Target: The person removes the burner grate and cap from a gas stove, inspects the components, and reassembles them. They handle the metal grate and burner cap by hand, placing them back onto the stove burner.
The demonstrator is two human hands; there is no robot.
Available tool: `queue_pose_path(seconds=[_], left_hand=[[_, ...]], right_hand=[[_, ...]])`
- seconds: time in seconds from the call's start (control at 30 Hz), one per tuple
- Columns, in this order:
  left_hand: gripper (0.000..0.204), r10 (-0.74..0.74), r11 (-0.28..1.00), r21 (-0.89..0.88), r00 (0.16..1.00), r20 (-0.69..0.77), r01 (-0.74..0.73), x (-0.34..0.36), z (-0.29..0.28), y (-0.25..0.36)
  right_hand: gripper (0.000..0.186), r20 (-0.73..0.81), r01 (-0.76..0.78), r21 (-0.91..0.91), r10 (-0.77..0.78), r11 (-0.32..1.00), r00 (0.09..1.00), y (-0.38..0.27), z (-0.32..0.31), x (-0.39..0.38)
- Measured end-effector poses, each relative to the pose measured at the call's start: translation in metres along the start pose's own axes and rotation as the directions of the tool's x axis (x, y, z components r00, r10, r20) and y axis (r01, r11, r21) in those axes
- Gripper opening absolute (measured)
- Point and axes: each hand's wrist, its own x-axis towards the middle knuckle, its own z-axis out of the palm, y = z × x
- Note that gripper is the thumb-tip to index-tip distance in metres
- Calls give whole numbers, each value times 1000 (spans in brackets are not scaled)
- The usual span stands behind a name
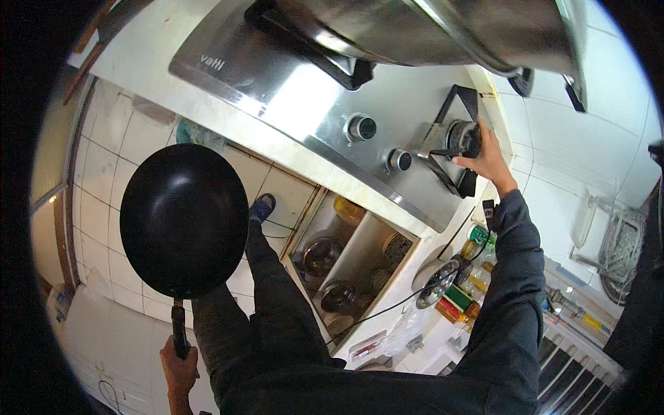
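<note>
My left hand (180,366) is closed round the handle of a black frying pan (183,221), held out over the floor at the left. The pan's dark inside faces up, with nothing in it. At the right end of the steel gas hob (290,104), my right hand (490,160) reaches to the burner (463,138). Its thumb and fingers close on the right side of the black pan support (466,185) around that burner. The hand hides part of the support there.
A large steel pot (443,31) covers the hob's far burner. Two control knobs (362,127) sit on the hob. Below the counter, an open drawer (366,256) holds bowls and jars. Bottles (477,280) and a dangling black cable (408,301) are beside my right arm.
</note>
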Motion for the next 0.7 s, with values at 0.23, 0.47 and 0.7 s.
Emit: queue_pose_path(seconds=[0.23,0.47,0.7], left_hand=[[15,-117,990,-73,992,46,120,21,5,-21],[11,-191,962,-189,980,51,197,47,7,-59],[13,-216,965,-155,976,-17,211,67,3,-92]], right_hand=[[123,74,2,-73,4,997,997,-14,-11,10],[125,148,-40,-46,46,998,988,-13,-11,11],[133,187,-131,-30,134,991,973,-11,-8,8]])
